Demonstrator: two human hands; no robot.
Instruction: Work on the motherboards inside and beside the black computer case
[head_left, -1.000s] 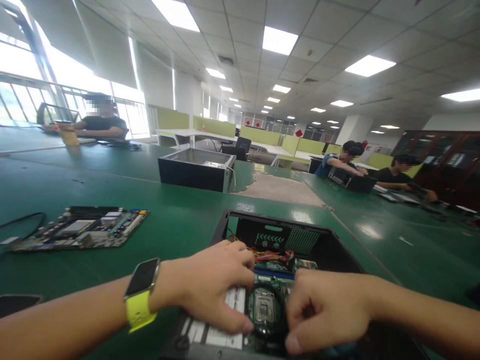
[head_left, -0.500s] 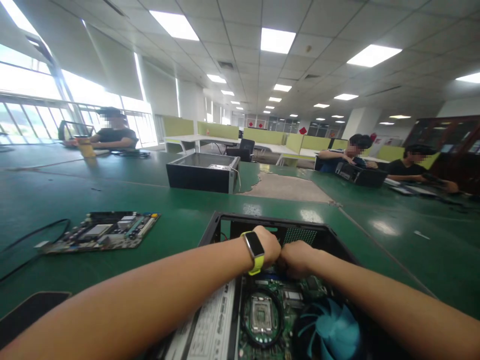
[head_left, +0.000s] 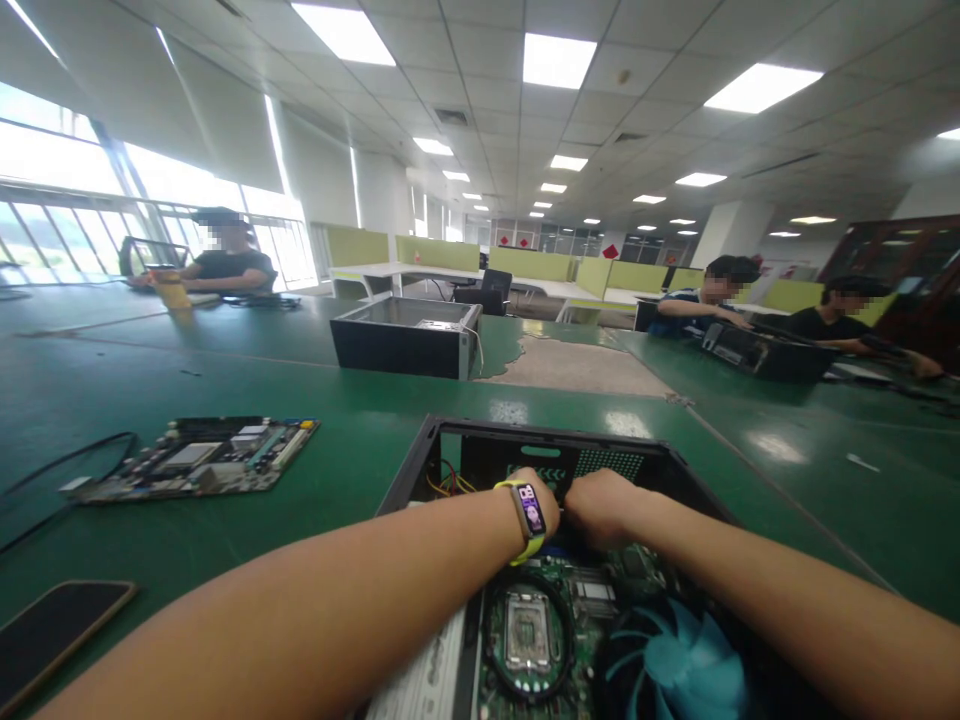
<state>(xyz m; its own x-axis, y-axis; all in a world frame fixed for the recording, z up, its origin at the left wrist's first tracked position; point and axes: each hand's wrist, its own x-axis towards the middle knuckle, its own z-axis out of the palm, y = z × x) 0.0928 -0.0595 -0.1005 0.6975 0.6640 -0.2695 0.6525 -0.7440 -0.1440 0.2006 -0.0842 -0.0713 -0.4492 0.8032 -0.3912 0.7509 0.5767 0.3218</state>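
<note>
An open black computer case (head_left: 551, 432) lies in front of me with a green motherboard (head_left: 592, 592) inside. My left hand (head_left: 546, 497), with a watch (head_left: 531, 510) on a yellow-green strap at its wrist, is closed and reaches down near the case's far wall. Beside it my right hand (head_left: 600, 508) is closed too, knuckles up. The fingertips of both point down into the case, and whatever they grip is hidden. Nearer me on the board are a square CPU socket (head_left: 527, 632) inside a black ring and a blue fan (head_left: 671, 655). Colored wires (head_left: 450, 482) show at the case's far left corner.
A loose motherboard (head_left: 217, 458) and a phone (head_left: 64, 630) lie on the green table (head_left: 360, 425) to the left. Another open case (head_left: 401, 340) stands farther back. A yellow cup (head_left: 172, 290) is at far left. Several people sit around; one handles a black case (head_left: 765, 350).
My left wrist has shifted slightly right and lower, and its watch screen has lit up. The view has tilted a little, showing more of the phone and wires. Both hands stay in the case.
</note>
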